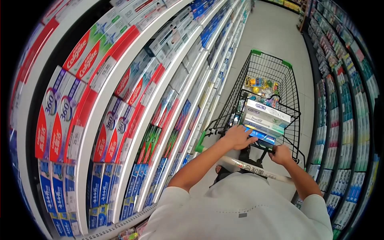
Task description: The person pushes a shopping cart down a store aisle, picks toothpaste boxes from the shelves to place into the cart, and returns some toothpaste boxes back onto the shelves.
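My left hand (239,137), fingers spread, lies against the near left end of a blue toothpaste box (261,136) in the shopping cart (295,96). My right hand (282,155) is closed at the cart's near rim, close to the box's right end; what its fingers hold is hidden. Beyond the blue box are several pale toothpaste boxes, one of them a "Doctor" box (258,120) and another a white box (267,112). Colourful packages (262,85) lie deeper in the cart. The cart's push handle (254,169) runs below both hands, in front of my body.
Shelves (120,76) packed with toothpaste cartons, Colgate boxes (89,58) among them, rise close on the left. Another stocked shelf (344,100) lines the right side. The tiled aisle floor (276,28) stretches ahead of the cart.
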`<state>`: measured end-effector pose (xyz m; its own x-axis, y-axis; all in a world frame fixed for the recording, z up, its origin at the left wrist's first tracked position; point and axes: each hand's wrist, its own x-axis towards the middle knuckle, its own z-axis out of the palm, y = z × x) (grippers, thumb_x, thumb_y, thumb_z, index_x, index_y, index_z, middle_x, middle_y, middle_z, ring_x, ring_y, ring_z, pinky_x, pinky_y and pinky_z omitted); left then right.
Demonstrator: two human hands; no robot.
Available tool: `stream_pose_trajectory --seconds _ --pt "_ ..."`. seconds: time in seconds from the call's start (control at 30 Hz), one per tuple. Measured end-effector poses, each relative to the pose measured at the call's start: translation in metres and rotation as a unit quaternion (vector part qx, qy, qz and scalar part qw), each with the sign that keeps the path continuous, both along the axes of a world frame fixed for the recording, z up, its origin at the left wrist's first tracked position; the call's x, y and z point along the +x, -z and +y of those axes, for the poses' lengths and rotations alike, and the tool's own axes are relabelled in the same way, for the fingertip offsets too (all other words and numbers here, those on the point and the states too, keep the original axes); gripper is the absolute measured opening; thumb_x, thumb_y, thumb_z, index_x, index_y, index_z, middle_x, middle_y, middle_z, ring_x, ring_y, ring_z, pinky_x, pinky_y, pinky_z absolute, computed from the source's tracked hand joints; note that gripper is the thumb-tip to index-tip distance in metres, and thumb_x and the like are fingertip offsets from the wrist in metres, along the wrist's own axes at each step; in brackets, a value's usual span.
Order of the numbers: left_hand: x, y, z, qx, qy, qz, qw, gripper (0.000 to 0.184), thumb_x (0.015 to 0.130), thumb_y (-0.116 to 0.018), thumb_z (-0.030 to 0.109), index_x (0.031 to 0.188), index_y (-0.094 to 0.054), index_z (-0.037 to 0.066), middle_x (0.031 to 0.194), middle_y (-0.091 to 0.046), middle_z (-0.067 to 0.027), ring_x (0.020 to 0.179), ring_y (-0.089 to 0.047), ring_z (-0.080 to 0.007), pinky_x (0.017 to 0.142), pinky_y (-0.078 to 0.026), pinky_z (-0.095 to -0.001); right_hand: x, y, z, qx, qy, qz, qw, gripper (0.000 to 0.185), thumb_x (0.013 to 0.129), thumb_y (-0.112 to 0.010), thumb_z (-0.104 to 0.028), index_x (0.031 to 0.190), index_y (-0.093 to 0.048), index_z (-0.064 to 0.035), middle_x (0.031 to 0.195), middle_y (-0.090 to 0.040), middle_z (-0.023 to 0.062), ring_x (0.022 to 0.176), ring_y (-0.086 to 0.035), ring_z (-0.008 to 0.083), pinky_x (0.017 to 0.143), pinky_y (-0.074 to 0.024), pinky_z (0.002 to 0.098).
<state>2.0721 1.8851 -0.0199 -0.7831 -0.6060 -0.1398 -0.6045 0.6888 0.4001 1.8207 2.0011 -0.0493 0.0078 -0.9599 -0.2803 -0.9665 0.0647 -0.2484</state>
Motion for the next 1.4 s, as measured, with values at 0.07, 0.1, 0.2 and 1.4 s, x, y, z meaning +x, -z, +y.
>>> stream_pose_trajectory --seconds 0.07,0.1,0.2,1.4 --pt "-0.008 -0.028 -0.012 -0.044 0.009 0.061 0.997 0.070 0.095 -0.030 0.059 0.122 -0.056 0.000 0.114 -0.059 -0.0221 0.113 -0.051 -0.0351 0.099 -0.038 -0.0393 -0.006 0.013 -0.002 -0.006 -0.010 -0.004 1.000 0.025 0.072 -0.067 -0.031 0.068 -0.067 -0.0063 0.064 -0.064 0.0159 0.063 -0.064 0.0348 0.062 -0.0527 0.0430" --pt "-0.013 -0.042 -0.019 -0.073 0.005 0.121 0.990 0.068 0.094 -0.034 0.058 0.121 -0.057 0.000 0.110 -0.059 -0.0212 0.109 -0.053 -0.0348 0.096 -0.039 -0.0401 -0.008 0.016 -0.005 -0.012 -0.015 0.008 1.000 0.025 0.072 -0.067 -0.031 0.067 -0.066 -0.0064 0.064 -0.064 0.0159 0.063 -0.064 0.0345 0.062 -0.0527 0.0434" --pt "-0.021 -0.036 -0.036 -0.099 -0.017 0.232 0.968 0.067 0.089 -0.046 0.060 0.114 -0.059 0.000 0.100 -0.059 -0.0192 0.098 -0.054 -0.0336 0.091 -0.041 -0.0417 -0.010 0.011 -0.022 -0.028 -0.028 0.025 0.999 0.026 0.071 -0.067 -0.031 0.065 -0.065 -0.0065 0.064 -0.065 0.0155 0.063 -0.064 0.0339 0.062 -0.0526 0.0436" --pt "-0.141 0.035 -0.331 0.000 0.028 -0.198 0.980 0.030 0.083 -0.062 0.038 0.087 -0.069 0.009 0.081 -0.067 -0.0147 0.083 -0.066 -0.0327 0.074 -0.052 -0.0449 -0.117 -0.002 -0.330 0.020 0.005 -0.003 1.000 0.036 0.073 -0.069 -0.038 0.090 -0.068 -0.0071 0.080 -0.068 0.0140 0.079 -0.067 0.0314 0.073 -0.0538 0.0415"
